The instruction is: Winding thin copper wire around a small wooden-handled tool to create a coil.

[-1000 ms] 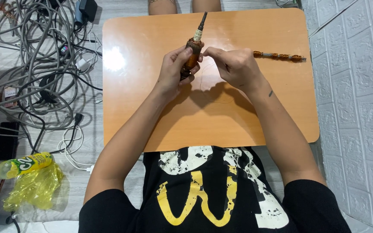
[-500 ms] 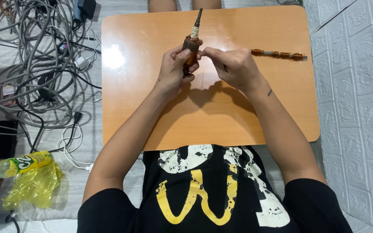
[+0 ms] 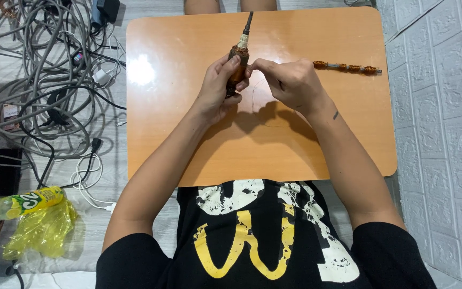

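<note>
The orange worktop (image 3: 199,150) carries both hands near its far middle. A cable tangle (image 3: 44,69) lies on the floor to its left. The left hand (image 3: 217,91) is wrapped around a brown tool (image 3: 238,61), held raised and pointing away. The right hand (image 3: 290,83) pinches beside the tool's upper handle. A beaded rod (image 3: 347,67) lies right, apart.

Plastic bottle (image 3: 20,203): lying on its side on the floor, lower left; yellow cap, pale contents, green-and-yellow wrap label.

Yellow transparent plastic bag (image 3: 41,230): crumpled, just beneath the bottle, touching it.

Dark flat phone-like slab (image 3: 7,171): floor, far left, screen unlit.
</note>
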